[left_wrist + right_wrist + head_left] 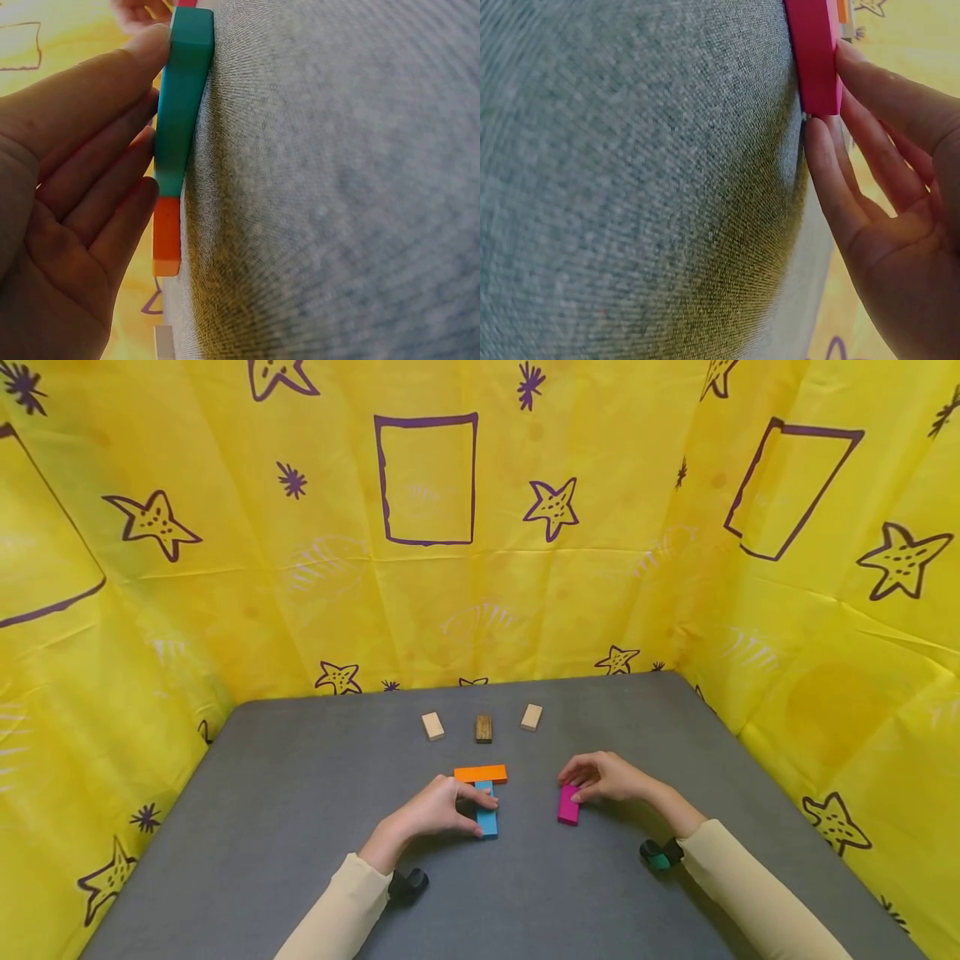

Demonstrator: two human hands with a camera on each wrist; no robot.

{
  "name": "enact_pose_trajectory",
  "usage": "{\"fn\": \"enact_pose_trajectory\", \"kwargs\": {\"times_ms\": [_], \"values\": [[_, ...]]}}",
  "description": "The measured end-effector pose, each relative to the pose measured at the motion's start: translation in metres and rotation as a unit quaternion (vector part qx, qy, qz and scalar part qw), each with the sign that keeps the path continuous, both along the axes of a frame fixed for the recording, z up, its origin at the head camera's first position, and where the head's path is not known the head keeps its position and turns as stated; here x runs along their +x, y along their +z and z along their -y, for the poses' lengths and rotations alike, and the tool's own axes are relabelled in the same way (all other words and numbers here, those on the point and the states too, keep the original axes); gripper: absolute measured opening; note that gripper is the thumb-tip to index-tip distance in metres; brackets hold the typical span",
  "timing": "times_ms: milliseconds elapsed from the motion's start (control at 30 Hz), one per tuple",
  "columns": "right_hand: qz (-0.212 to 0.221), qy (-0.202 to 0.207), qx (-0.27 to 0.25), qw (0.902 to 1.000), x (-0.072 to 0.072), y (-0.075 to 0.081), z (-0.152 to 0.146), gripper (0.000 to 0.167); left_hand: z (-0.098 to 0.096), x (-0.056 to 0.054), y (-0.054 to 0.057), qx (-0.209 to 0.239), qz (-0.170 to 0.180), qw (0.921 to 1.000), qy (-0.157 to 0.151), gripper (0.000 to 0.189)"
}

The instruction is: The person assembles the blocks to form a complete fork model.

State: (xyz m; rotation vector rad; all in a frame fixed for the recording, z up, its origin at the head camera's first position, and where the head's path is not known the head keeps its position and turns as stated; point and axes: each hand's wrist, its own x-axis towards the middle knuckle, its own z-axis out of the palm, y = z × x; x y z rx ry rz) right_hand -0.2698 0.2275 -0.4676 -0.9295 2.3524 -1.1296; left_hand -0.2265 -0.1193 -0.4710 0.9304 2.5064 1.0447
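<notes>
A blue block lies flat on the grey table, its far end against an orange block lying crosswise, so the two form a T. My left hand holds the blue block from above, thumb at its near left edge and fingertips reaching across to the right edge. In the left wrist view, the thumb rests near the end of this block. To the right, my right hand grips a magenta block, thumb on its right edge and fingers around the far end. Its underside rests by the cloth in the right wrist view.
Behind the orange block stand a pale wooden block, a dark brown block and another pale block in a loose row. Yellow patterned curtains enclose the table at the back and sides.
</notes>
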Motion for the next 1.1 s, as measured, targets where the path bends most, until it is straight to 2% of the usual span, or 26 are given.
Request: {"fn": "enact_pose_trajectory", "kwargs": {"times_ms": [200,333,1100], "values": [[0.014,0.000,-0.002,0.9999,0.000,-0.001,0.003,0.035,0.000,-0.001,-0.001,0.002,-0.012,0.9999,-0.011,0.043],[0.017,-0.006,-0.005,0.9998,0.002,-0.002,0.005,0.037,0.000,-0.001,-0.001,0.000,-0.013,0.9999,-0.008,0.043],[-0.006,-0.030,-0.006,0.9995,0.019,-0.007,-0.013,0.057,0.001,-0.003,0.001,0.015,0.004,0.9999,0.002,0.042]]}}
